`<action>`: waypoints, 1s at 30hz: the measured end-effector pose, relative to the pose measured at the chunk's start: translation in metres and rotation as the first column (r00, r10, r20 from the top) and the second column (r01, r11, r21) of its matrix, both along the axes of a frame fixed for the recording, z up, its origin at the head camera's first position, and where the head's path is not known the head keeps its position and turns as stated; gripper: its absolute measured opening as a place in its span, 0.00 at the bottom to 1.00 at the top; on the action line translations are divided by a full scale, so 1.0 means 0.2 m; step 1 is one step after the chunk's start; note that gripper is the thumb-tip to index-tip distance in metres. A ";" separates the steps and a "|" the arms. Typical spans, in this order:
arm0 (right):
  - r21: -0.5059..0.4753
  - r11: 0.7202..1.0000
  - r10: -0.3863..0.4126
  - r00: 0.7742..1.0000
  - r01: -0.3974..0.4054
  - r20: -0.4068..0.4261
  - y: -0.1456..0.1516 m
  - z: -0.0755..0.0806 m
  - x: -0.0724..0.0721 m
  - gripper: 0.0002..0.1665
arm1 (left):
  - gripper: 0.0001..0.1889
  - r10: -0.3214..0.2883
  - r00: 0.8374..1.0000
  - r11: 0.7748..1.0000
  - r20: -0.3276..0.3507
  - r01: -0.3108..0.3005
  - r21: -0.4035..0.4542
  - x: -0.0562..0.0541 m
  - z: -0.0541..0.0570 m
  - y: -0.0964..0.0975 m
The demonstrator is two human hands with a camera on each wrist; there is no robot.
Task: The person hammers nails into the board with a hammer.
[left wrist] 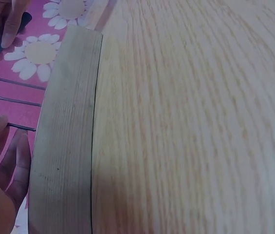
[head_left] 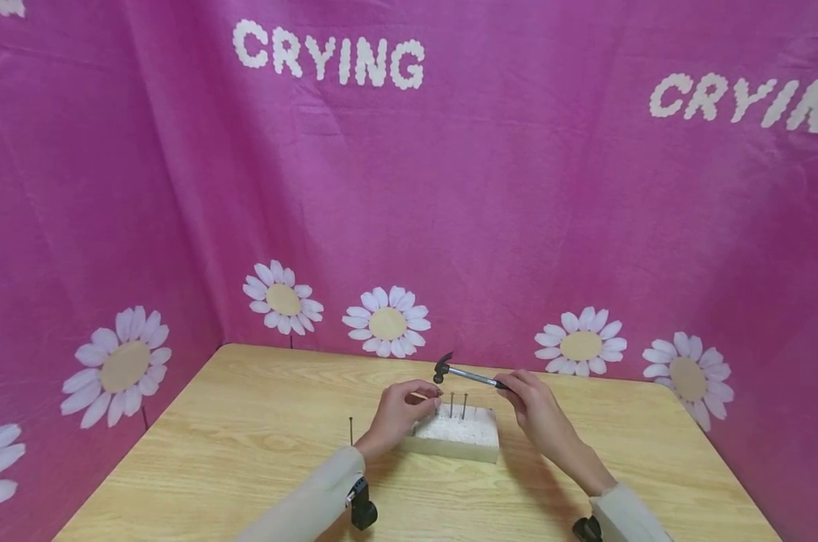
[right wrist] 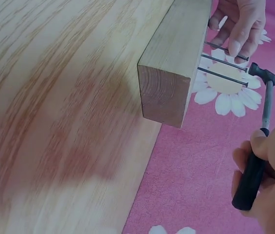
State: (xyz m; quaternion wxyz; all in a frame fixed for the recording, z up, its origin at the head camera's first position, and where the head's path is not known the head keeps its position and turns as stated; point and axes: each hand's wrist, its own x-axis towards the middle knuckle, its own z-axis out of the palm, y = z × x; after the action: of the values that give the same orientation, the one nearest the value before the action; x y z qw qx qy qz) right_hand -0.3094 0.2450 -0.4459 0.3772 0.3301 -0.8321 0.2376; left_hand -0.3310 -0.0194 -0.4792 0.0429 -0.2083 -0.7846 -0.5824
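Note:
A pale wooden block [head_left: 453,444] lies on the table, its speckled top facing up. Two nails [left wrist: 16,101] stand upright in it, side by side. Left of them, my left hand [head_left: 404,412] pinches a third nail [left wrist: 21,127] between thumb and fingers, the point against the block's top. My right hand [head_left: 541,414] grips the black handle of a small claw hammer [right wrist: 267,108]. The dark hammer head hangs close above the pinched nail in the head view, apart from it. How deep the nails sit is hidden.
Another upright nail [head_left: 351,430] shows left of my left wrist, its lower end at the sleeve. The wood-grain table [head_left: 267,399] meets a pink cloth backdrop [head_left: 490,226] with daisies and white lettering. A black wrist camera [head_left: 363,506] sits on my left sleeve.

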 end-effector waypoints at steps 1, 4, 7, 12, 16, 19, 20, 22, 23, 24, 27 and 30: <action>-0.003 1.000 0.007 1.000 -0.007 -0.001 0.00 0.00 0.00 0.17 | 0.10 0.004 1.000 1.000 -0.001 -0.004 0.004 0.00 0.00 0.00; -0.018 0.999 0.032 0.999 -0.032 0.008 0.01 0.00 0.01 0.17 | 0.10 0.009 1.000 1.000 0.003 -0.009 0.028 0.00 0.00 0.00; -0.013 0.999 0.047 0.998 -0.046 0.033 0.01 0.01 0.01 0.16 | 0.09 0.011 1.000 0.998 -0.003 -0.010 0.057 0.00 0.00 0.00; 0.010 1.000 0.021 0.998 -0.021 0.057 0.03 0.03 0.02 0.15 | 0.07 -0.004 1.000 0.996 -0.018 0.005 0.086 0.03 0.02 -0.01; -0.026 1.000 -0.006 0.999 0.007 0.053 0.03 0.05 0.03 0.14 | 0.08 -0.015 1.000 0.995 0.004 0.015 0.096 0.01 0.00 0.00; -0.003 1.000 -0.007 1.000 0.007 0.021 0.03 0.06 0.03 0.15 | 0.09 -0.028 1.000 0.996 0.009 0.027 0.082 0.00 0.00 0.00; 0.018 1.000 -0.006 1.000 0.006 0.002 0.03 0.06 0.03 0.15 | 0.08 -0.030 0.999 0.997 0.011 0.029 0.076 0.00 0.00 0.00; 0.046 0.999 0.004 1.000 -0.003 -0.029 0.03 0.08 0.03 0.16 | 0.09 -0.038 0.999 0.997 0.011 0.037 0.071 -0.01 0.00 0.00; 0.049 0.999 0.006 0.999 -0.004 -0.044 0.02 0.09 0.03 0.16 | 0.09 -0.035 0.999 0.997 0.012 0.034 0.064 -0.01 0.00 0.00; 0.037 0.999 0.007 0.999 -0.005 -0.043 0.02 0.10 0.03 0.16 | 0.09 -0.034 0.999 0.998 0.016 0.033 0.059 -0.02 0.00 0.00; -0.048 0.999 -0.008 1.000 0.007 -0.029 0.01 0.12 0.04 0.16 | 0.08 -0.027 0.999 0.999 0.017 0.027 0.042 -0.02 -0.01 -0.01; -0.044 0.999 -0.016 0.999 0.015 -0.029 0.01 0.14 0.04 0.15 | 0.08 -0.029 1.000 0.999 0.000 0.029 0.027 -0.02 -0.01 -0.01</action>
State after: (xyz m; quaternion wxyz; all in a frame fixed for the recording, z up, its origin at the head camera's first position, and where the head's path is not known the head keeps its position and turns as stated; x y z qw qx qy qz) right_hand -0.3021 0.2473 -0.4188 0.3984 0.3185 -0.8236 0.2480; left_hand -0.3345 -0.0216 -0.4804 0.0370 -0.2189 -0.7736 -0.5935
